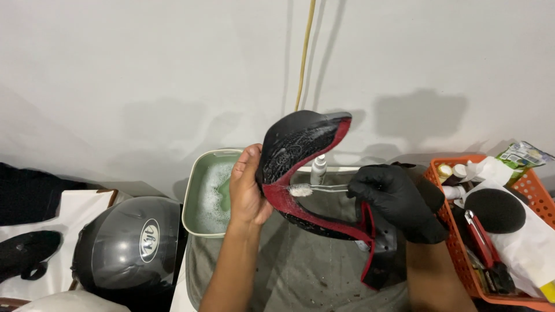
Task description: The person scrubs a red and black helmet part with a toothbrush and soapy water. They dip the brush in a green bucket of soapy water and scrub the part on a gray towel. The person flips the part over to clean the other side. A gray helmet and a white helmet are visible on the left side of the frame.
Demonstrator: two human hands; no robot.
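My left hand (245, 188), bare, grips a black high-heeled shoe (300, 144) with a red sole, holding it sole-up and tilted over a grey cloth (300, 266). In a black glove, my right hand (399, 199) holds a clear-handled toothbrush (312, 189). Its foamy bristles touch the red edge of the shoe's sole near my left thumb. The shoe's heel (378, 254) points down toward the cloth at the right.
A pale green basin (199, 173) of soapy water sits left of the shoe. A small white bottle (318, 169) stands behind it. An orange basket (462, 254) at the right holds bottles, a black sponge and tools. A grey helmet (130, 242) lies at the left.
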